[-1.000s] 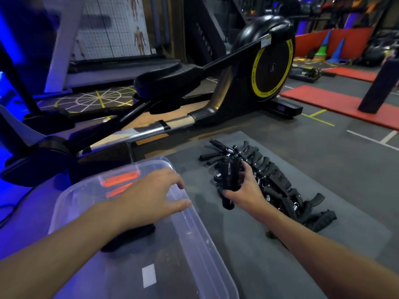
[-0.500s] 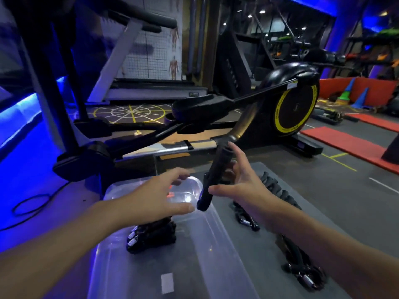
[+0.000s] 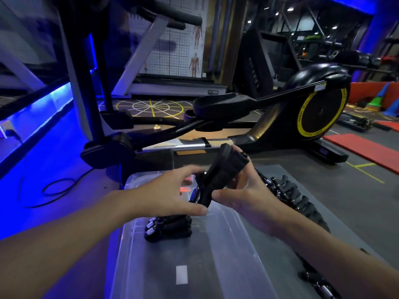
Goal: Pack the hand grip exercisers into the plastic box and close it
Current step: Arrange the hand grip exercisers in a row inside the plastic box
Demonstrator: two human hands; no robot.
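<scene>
My right hand (image 3: 248, 195) grips a small bunch of black hand grip exercisers (image 3: 224, 171), held tilted above the far end of the clear plastic box (image 3: 235, 231). My left hand (image 3: 164, 190) reaches in from the left. Its straight fingers and thumb lie on either side of the bunch's lower end, touching it. Inside the box lies a small pile of black exercisers (image 3: 170, 227). A long row of more exercisers (image 3: 302, 203) lies on the grey mat (image 3: 345, 223) to the right of the box, partly hidden by my right forearm. No lid is visible.
A black and yellow elliptical machine (image 3: 319, 113) stands just behind the box, its rail and pedals close to my hands. A black cable (image 3: 54, 190) loops on the floor at left. A red mat (image 3: 367, 147) lies at right.
My right hand lifted the exercisers off the row and carried them left over the box. My left hand moved in and now touches their lower end. The head camera tilted up.
</scene>
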